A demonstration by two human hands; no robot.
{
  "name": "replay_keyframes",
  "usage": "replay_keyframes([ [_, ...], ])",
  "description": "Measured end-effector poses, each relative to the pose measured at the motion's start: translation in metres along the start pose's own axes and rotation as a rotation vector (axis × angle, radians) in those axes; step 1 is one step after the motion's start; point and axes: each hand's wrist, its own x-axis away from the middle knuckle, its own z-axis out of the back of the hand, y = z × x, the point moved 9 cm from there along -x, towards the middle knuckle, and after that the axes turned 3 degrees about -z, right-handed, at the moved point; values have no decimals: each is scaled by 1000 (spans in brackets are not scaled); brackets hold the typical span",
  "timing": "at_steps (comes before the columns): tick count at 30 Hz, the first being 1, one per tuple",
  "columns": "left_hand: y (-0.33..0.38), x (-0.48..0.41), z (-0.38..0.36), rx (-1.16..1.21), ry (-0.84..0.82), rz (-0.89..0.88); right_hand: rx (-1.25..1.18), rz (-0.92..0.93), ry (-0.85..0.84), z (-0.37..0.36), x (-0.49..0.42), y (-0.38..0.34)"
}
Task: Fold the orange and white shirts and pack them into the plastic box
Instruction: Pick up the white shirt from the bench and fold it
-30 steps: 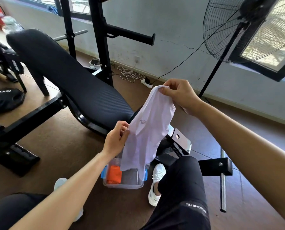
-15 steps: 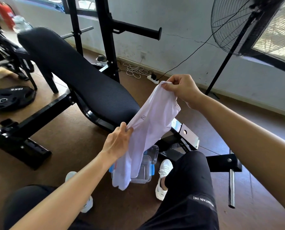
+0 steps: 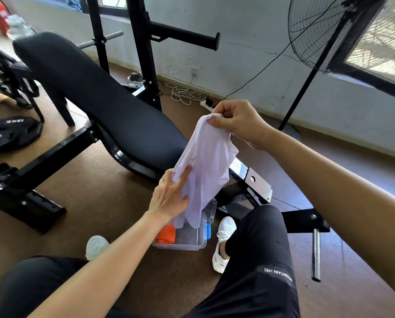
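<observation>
The white shirt [image 3: 205, 166] hangs lengthwise in the air between my knees. My right hand [image 3: 237, 122] pinches its top end. My left hand [image 3: 171, 196] grips its lower left edge, thumb in front of the cloth. The shirt's bottom end dangles over the clear plastic box [image 3: 191, 242], which stands open on the floor between my feet. The folded orange shirt [image 3: 166, 234] lies in the box's left side, partly hidden by my left wrist.
A black padded weight bench [image 3: 95, 104] slopes across the left and centre, its frame reaching my right knee. A weight plate [image 3: 8, 134] lies on the floor at left. A standing fan [image 3: 329, 35] and a power strip [image 3: 208, 104] are by the wall.
My left hand slid along the shirt's left edge and now grips it with fingers spread. The shirt's bottom end swung right and the orange shirt in the box shows again. The view shifted.
</observation>
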Motion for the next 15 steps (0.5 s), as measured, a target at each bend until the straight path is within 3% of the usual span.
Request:
replay_keyframes([
  [7,25,-17,-3,-85,32,121,3,8,-3,16,1,-1],
  [15,-6,8,-2,-132,56,36,37,-98,132,52,2,46],
])
